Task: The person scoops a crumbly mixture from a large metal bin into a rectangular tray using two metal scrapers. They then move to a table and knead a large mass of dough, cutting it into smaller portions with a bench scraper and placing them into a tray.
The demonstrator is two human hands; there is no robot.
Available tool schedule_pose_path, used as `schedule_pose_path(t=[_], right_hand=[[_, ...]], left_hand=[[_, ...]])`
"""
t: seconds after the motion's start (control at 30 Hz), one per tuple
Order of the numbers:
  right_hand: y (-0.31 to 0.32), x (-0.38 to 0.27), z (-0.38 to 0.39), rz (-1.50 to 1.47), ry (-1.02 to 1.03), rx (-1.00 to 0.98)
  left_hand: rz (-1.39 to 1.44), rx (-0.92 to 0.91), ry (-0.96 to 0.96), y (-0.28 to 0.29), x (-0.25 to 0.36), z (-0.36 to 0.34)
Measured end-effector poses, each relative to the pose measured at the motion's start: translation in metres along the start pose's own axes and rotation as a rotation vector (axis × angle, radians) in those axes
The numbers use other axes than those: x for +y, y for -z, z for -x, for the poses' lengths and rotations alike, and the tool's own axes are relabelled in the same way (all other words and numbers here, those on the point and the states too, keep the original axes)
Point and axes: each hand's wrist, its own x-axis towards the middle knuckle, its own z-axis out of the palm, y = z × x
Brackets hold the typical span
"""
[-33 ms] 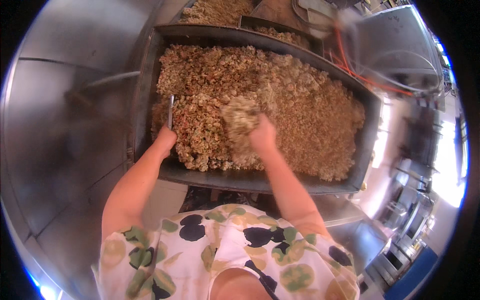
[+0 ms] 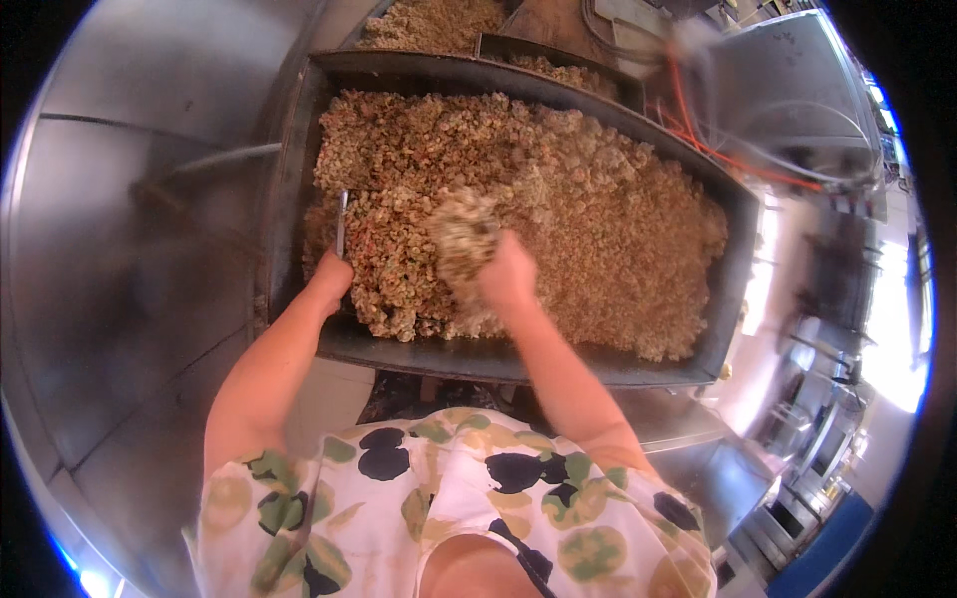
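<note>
A deep dark metal tray (image 2: pixel 518 374) lies before me, filled with a crumbly, clumped brown mix (image 2: pixel 608 249) with reddish and greenish bits. At the tray's left side my left hand (image 2: pixel 331 279) is closed around the lower end of a thin metal tool (image 2: pixel 342 224), seen nearly edge-on, its far part sunk in the mix. Near the middle my right hand (image 2: pixel 508 271) is closed and slightly blurred. Just left of its fingers a smeared, lighter heap of mix (image 2: pixel 465 239) stands above the rest. Whatever lies inside the right hand's grip is hidden.
Behind the tray stands a smaller dark trough (image 2: pixel 638 92) with more mix, and another pile (image 2: pixel 429 25) lies beyond. An orange hose (image 2: pixel 688 120) runs along the far right. Large metal panels (image 2: pixel 130 259) stand at the left; a metal cabinet (image 2: pixel 788 90) at the far right.
My right hand has shifted slightly left, and the blurred heap of mix beside it has moved left too. My left hand and the metal tool have hardly moved.
</note>
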Motion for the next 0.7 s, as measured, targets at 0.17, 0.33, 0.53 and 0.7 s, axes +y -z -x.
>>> schedule_pose_path(t=[0.17,0.33,0.53,0.7], right_hand=[[-0.008,-0.042,0.014,0.256,0.14,-0.086],[0.045,0.01,0.042,-0.005,-0.116,0.103],[-0.014,0.061,0.055,-0.054,-0.34,-0.011],[-0.018,-0.005,0.033,-0.101,-0.216,-0.128]], left_hand=[[0.036,0.046,0.077,0.003,-0.014,-0.017],[-0.051,-0.083,-0.052,0.013,-0.002,-0.001],[-0.198,-0.008,-0.031,0.005,0.003,0.007],[-0.1,-0.038,0.014,0.008,-0.003,-0.005]])
